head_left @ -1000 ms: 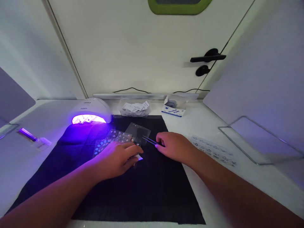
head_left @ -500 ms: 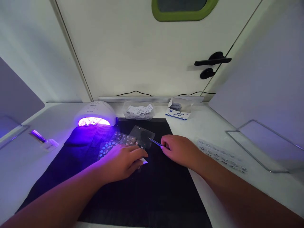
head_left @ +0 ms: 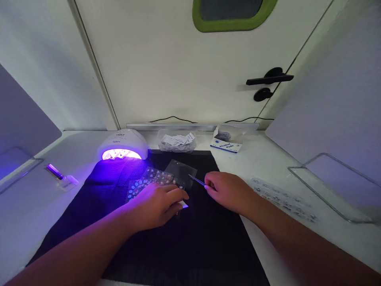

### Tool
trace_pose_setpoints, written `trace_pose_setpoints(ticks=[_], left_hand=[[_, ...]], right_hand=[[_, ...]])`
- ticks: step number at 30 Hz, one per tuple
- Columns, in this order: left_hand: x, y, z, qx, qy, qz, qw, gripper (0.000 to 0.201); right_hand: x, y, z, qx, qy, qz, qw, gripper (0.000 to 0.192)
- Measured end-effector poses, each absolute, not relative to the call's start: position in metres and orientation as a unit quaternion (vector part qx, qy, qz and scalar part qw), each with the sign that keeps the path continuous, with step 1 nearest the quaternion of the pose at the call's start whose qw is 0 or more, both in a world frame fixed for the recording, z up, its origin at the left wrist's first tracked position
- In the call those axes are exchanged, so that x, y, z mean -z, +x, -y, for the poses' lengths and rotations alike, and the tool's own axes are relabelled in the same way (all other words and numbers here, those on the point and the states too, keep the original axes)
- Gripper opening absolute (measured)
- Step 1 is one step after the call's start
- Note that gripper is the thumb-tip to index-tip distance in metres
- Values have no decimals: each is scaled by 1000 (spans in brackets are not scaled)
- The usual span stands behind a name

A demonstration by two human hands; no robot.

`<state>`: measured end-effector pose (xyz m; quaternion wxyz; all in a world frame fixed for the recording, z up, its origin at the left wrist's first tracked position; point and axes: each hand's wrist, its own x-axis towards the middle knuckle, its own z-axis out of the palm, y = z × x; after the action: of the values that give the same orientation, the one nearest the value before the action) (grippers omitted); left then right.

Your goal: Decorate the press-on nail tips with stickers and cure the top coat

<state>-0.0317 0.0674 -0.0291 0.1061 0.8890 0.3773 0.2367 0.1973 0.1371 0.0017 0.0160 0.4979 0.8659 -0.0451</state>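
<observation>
Left hand [head_left: 160, 203] and right hand [head_left: 224, 190] are over the black mat [head_left: 193, 254]; toward its far edge, my left curls on sticker sheets [head_left: 159, 174], grip unclear, many blue ovals [head_left: 137, 184] unpeeled; my right pinches tweezers [head_left: 197, 180], tips seemingly bare.

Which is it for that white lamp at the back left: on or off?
On: the white lamp glows bright pinkish-purple inside its front opening, and bluish-purple light falls across the black mat.

The left fingers [head_left: 179, 194] partly hide clear, patterned plastic sheets [head_left: 157, 174] beneath; the right fingers [head_left: 211, 177] cover the slim metal tweezers' [head_left: 197, 180] rear.
</observation>
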Motion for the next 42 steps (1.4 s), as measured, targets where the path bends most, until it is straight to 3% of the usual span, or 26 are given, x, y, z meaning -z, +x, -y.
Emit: trace_pose_setpoints(ticks=[29, 42], left_hand=[[31, -33, -69, -227, 890, -381, 104, 18], [28, -33, -68, -242, 886, -379, 111, 18]], right_hand=[[3, 201, -144, 69, 510, -857, 23, 10], [7, 201, -145, 78, 506, -858, -28, 12]])
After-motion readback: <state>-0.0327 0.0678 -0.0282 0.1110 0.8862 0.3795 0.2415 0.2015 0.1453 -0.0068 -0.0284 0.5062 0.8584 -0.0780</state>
